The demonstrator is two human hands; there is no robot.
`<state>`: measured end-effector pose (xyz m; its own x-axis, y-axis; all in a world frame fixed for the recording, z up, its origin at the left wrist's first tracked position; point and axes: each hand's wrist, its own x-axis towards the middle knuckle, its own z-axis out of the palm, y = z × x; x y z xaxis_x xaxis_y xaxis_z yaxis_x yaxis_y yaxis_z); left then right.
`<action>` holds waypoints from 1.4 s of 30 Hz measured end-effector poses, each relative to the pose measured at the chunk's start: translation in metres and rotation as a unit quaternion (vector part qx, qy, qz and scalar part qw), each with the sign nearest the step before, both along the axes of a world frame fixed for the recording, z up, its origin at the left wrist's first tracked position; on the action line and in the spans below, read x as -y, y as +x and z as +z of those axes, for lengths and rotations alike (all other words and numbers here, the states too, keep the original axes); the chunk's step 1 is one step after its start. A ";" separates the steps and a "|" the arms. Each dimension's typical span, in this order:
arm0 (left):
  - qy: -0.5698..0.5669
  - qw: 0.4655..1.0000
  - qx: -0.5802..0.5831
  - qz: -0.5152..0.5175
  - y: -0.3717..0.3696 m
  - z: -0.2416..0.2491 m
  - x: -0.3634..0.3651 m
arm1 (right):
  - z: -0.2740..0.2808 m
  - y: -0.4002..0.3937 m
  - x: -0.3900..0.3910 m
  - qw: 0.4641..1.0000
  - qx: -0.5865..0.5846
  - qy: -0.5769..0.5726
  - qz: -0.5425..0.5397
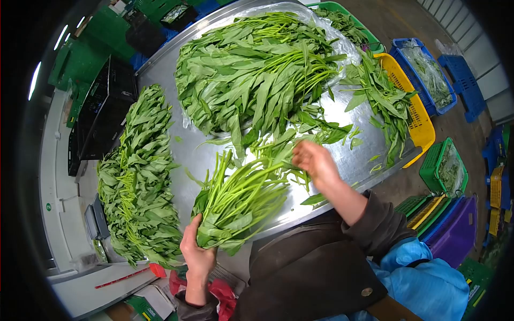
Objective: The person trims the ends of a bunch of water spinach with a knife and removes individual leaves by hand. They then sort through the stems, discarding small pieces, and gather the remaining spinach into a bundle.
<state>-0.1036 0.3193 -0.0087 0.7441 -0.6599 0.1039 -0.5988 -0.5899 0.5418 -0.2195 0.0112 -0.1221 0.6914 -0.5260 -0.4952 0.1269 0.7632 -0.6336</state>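
My left hand (198, 247) is closed around a bunch of water spinach (235, 206), its pale stems fanning up and to the right near the front edge of the metal table. To the right of these stems, my right hand (315, 163) hovers over loose greens, blurred by motion; its fingers look partly curled, and whether they hold anything is not clear. Beyond both hands lies a large heap of water spinach (251, 80) on clear plastic sheeting. Neatly laid bunches (136, 182) form a long row along the table's left side.
The metal table (184, 152) has loose leaves scattered on it. Greens hang over a yellow crate (423, 128) at its right edge. A blue crate (428, 80), a green crate (444, 166) and stacked crates (455, 230) stand on the floor. A black device (101, 112) sits on the left.
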 end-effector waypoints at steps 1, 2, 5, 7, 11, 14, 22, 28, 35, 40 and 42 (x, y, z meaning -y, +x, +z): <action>-0.003 0.999 -0.030 0.022 0.000 -0.001 -0.003 | -0.007 -0.002 0.013 0.996 0.009 0.071 -0.056; 0.006 0.997 -0.064 0.052 0.000 -0.001 -0.006 | -0.003 -0.001 0.019 0.982 0.042 0.139 -0.122; -0.003 0.993 -0.094 0.072 0.003 -0.006 -0.012 | 0.022 -0.014 0.004 0.995 0.052 0.066 0.046; -0.007 0.989 -0.121 0.080 -0.001 0.000 -0.008 | 0.022 -0.016 -0.032 0.931 0.189 -0.201 0.240; 0.003 0.986 -0.147 0.078 -0.003 0.007 0.000 | 0.070 0.008 -0.069 0.671 0.121 -0.692 0.238; -0.021 0.981 -0.167 0.100 -0.003 0.008 -0.006 | 0.066 0.013 -0.061 0.935 0.151 -0.095 0.307; -0.011 0.981 -0.167 0.101 0.002 0.004 -0.020 | 0.089 0.027 -0.046 0.779 0.078 -0.557 0.277; 0.013 0.985 -0.151 0.084 0.008 0.005 -0.026 | 0.072 0.059 -0.083 0.671 0.157 -0.694 0.209; -0.011 0.981 -0.170 0.088 0.018 -0.001 -0.027 | 0.084 0.061 -0.083 0.724 0.163 -0.637 0.208; -0.014 0.981 -0.172 0.086 0.029 -0.001 -0.036 | 0.081 0.037 -0.062 0.834 -0.038 -0.474 0.278; -0.011 0.983 -0.167 0.081 0.030 -0.002 -0.033 | 0.068 0.042 -0.075 0.883 -0.014 -0.362 0.300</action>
<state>-0.0740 0.3524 -0.0104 0.8338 -0.5309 -0.1512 -0.2844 -0.6479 0.7067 -0.1771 0.0861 -0.0536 0.9461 -0.2546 -0.2002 -0.1852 0.0820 -0.9793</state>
